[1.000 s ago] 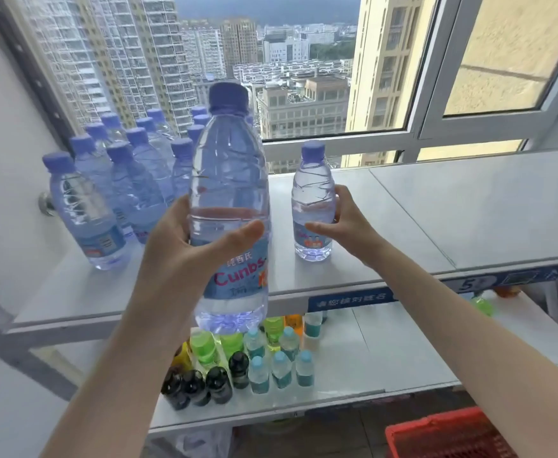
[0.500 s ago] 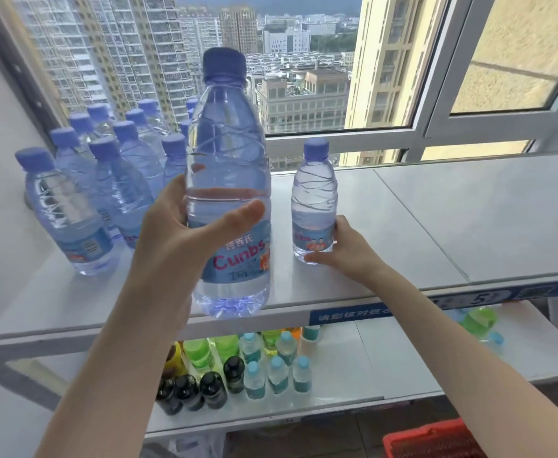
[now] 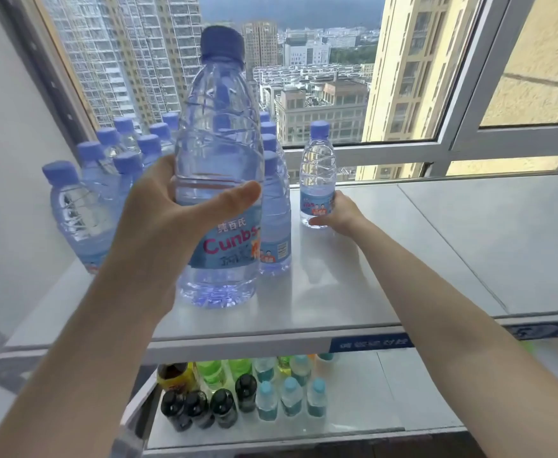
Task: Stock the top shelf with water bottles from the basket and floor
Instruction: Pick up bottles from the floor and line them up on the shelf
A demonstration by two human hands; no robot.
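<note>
My left hand (image 3: 168, 219) grips a clear water bottle (image 3: 219, 166) with a blue cap and a "Cunbs" label, held upright over the front of the white top shelf (image 3: 353, 292). Farther back, my right hand (image 3: 338, 214) holds the base of a second water bottle (image 3: 317, 180) that stands on the shelf near the window. Several more blue-capped water bottles (image 3: 105, 180) stand grouped at the shelf's left end, partly hidden behind the held bottle.
The right half of the top shelf (image 3: 489, 233) lies bare below the window frame (image 3: 436, 150). On the lower shelf (image 3: 370, 408) stand several small dark, green and pale blue drink bottles (image 3: 247, 391). A white wall (image 3: 3, 160) closes the left side.
My right hand has pushed its bottle farther back along the shelf toward the window. My left hand has carried its bottle forward over the shelf's front. The view has tilted down a little.
</note>
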